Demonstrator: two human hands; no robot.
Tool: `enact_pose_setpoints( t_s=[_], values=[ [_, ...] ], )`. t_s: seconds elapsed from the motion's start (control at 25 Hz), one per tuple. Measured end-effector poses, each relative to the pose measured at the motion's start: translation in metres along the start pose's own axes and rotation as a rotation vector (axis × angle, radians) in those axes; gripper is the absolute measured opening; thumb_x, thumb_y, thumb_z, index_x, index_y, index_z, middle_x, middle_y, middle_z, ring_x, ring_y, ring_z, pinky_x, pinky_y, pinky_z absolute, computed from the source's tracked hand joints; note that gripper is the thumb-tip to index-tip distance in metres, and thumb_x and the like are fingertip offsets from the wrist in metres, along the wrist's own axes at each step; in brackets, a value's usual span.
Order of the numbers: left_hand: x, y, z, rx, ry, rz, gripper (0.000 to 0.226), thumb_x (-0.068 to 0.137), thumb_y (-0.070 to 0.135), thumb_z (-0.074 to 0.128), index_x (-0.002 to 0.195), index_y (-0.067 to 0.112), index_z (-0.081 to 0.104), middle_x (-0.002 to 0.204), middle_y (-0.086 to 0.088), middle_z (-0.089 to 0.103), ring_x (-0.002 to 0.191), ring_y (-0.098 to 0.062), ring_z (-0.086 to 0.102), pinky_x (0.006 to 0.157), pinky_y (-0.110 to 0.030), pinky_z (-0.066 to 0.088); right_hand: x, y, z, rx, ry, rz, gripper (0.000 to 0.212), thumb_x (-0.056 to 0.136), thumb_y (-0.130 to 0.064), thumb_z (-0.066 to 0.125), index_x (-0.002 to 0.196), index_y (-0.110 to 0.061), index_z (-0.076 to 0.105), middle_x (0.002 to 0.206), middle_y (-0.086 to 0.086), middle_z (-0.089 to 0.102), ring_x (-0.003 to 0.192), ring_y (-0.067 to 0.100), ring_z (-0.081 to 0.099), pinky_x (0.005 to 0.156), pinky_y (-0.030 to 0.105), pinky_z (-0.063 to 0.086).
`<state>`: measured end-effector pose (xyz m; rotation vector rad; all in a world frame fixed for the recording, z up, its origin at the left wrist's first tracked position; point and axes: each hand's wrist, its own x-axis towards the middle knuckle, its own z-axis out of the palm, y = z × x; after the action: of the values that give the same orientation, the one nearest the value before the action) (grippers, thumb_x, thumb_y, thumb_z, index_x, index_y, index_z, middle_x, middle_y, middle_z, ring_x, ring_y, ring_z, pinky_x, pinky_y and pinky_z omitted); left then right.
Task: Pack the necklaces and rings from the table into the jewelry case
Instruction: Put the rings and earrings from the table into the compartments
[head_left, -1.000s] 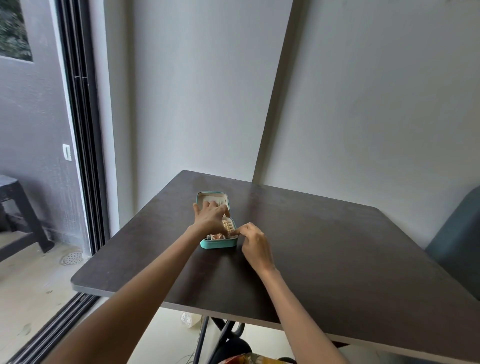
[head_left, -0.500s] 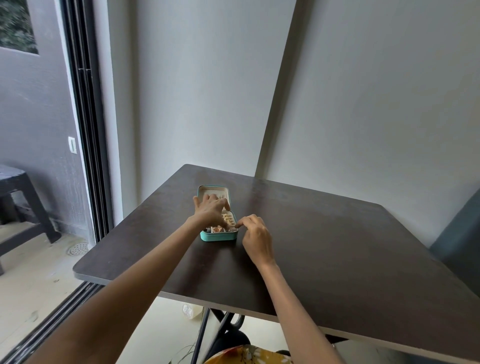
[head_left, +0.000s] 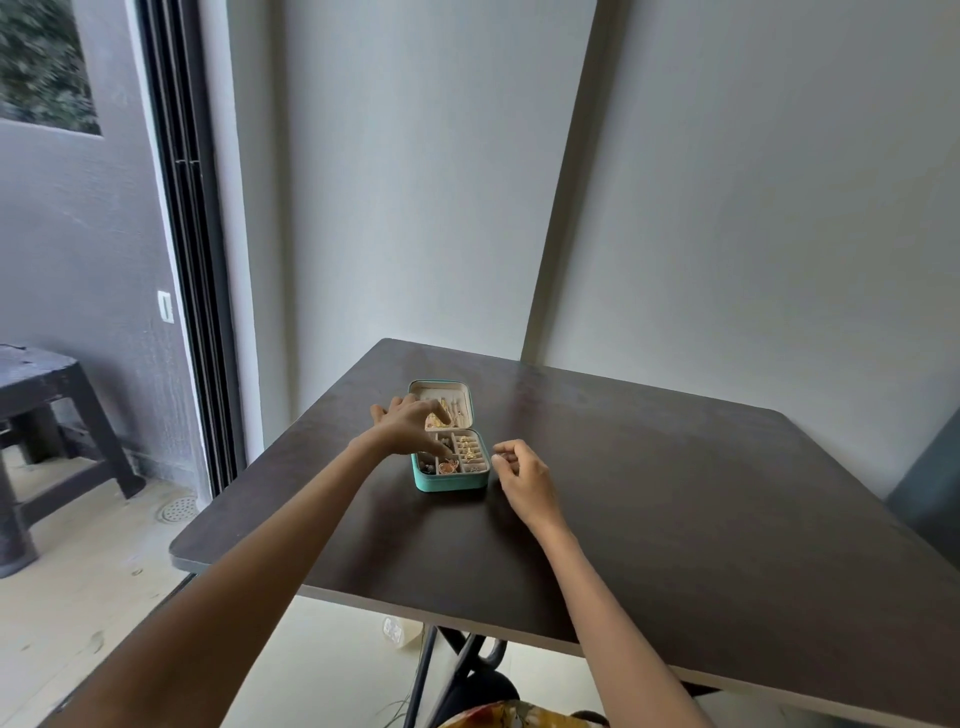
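The case is lying open on the table, with gold rings sitting in its slots. They are looking light and slippery, best pinched by the band. The left hand is reaching in with loose fingers; what it holds I cannot tell. The right hand, curled beside the case, has moved off its edge.

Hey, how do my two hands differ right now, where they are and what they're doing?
The left hand reaches over the open jewelry case, fingers spread and dipping into its compartments; the right hand sits beside the case over the table, fingers curled. Whether the right hand pinches anything is too small to tell. Both are bare and close to the case.
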<state>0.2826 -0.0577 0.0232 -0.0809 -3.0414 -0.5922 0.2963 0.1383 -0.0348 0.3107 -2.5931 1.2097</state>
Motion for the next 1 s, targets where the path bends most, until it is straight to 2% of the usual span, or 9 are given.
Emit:
enact_pose_setpoints(
  t_s=[0.32,0.44,0.56,0.6,0.68,0.76,0.84,0.92,1.0],
  values=[
    [-0.001,0.005,0.008,0.101,0.01,0.013,0.054,0.073,0.045,0.072,0.122,0.034,0.052,0.137,-0.003,0.04,0.129,-0.023,0.031,0.106,-0.043,0.018,0.004,0.005,0.003,0.05,-0.024,0.056,0.02,0.09,-0.024,0.055,0.107,-0.016,0.062,0.107,0.0,0.065,0.093,0.011,0.059,0.082,0.028,0.049],
    [0.002,0.003,0.003,0.053,0.06,-0.019,0.061,0.075,0.047,0.071,0.127,0.028,0.046,0.135,-0.005,0.04,0.128,-0.024,0.032,0.104,-0.042,0.021,0.009,0.002,0.002,0.15,0.003,0.128,0.021,0.091,-0.026,0.054,0.106,-0.014,0.064,0.106,0.003,0.067,0.095,0.012,0.059,0.085,0.028,0.046],
    [0.006,0.0,0.005,-0.2,0.276,-0.208,0.066,0.08,0.037,0.069,0.131,0.01,0.037,0.134,-0.013,0.037,0.128,-0.03,0.036,0.104,-0.043,0.031,0.018,-0.003,0.008,0.184,-0.005,0.22,0.026,0.089,-0.036,0.055,0.104,-0.018,0.066,0.104,0.0,0.068,0.099,0.015,0.061,0.088,0.031,0.047],
    [0.007,-0.001,0.007,-0.31,0.271,-0.281,0.064,0.081,0.031,0.069,0.13,0.005,0.037,0.133,-0.017,0.038,0.127,-0.033,0.038,0.103,-0.042,0.035,0.02,-0.005,0.011,0.168,-0.015,0.232,0.028,0.087,-0.038,0.056,0.105,-0.02,0.066,0.105,-0.002,0.068,0.102,0.016,0.061,0.09,0.033,0.049],
    [0.014,-0.005,0.011,-0.51,0.127,-0.364,0.052,0.08,0.019,0.069,0.122,-0.002,0.047,0.127,-0.023,0.049,0.12,-0.035,0.049,0.096,-0.041,0.046,0.025,-0.011,0.014,0.119,-0.034,0.24,0.03,0.085,-0.037,0.059,0.11,-0.021,0.066,0.108,-0.002,0.069,0.105,0.017,0.061,0.091,0.034,0.048],
    [0.015,-0.008,0.012,-0.648,0.036,-0.39,0.032,0.08,0.01,0.067,0.107,-0.003,0.058,0.114,-0.024,0.062,0.098,-0.034,0.063,0.08,-0.041,0.054,0.026,-0.013,0.014,0.081,-0.031,0.225,0.029,0.086,-0.031,0.06,0.112,-0.021,0.065,0.109,0.0,0.069,0.104,0.018,0.062,0.086,0.031,0.047],
    [0.017,-0.01,0.014,-0.725,0.068,-0.411,0.027,0.078,0.003,0.067,0.103,-0.002,0.06,0.105,-0.023,0.065,0.078,-0.028,0.063,0.065,-0.037,0.055,0.024,-0.015,0.012,0.075,-0.012,0.177,0.025,0.086,-0.025,0.061,0.11,-0.018,0.066,0.106,0.003,0.071,0.1,0.018,0.065,0.076,0.024,0.047],
    [0.017,-0.009,0.019,-0.811,0.111,-0.404,0.036,0.076,-0.003,0.067,0.11,0.002,0.057,0.105,-0.019,0.064,0.08,-0.026,0.062,0.062,-0.034,0.054,0.021,-0.014,0.008,0.046,0.021,0.125,0.022,0.086,-0.02,0.061,0.107,-0.017,0.067,0.1,0.005,0.073,0.095,0.017,0.067,0.063,0.016,0.043],
    [0.019,-0.003,0.026,-0.892,0.134,-0.366,0.046,0.075,-0.008,0.066,0.117,0.004,0.054,0.106,-0.018,0.064,0.09,-0.027,0.063,0.07,-0.035,0.055,0.016,-0.009,-0.001,0.014,0.049,0.096,0.019,0.086,-0.018,0.061,0.103,-0.018,0.069,0.094,0.004,0.074,0.091,0.015,0.068,0.056,0.011,0.038]
  ],
)
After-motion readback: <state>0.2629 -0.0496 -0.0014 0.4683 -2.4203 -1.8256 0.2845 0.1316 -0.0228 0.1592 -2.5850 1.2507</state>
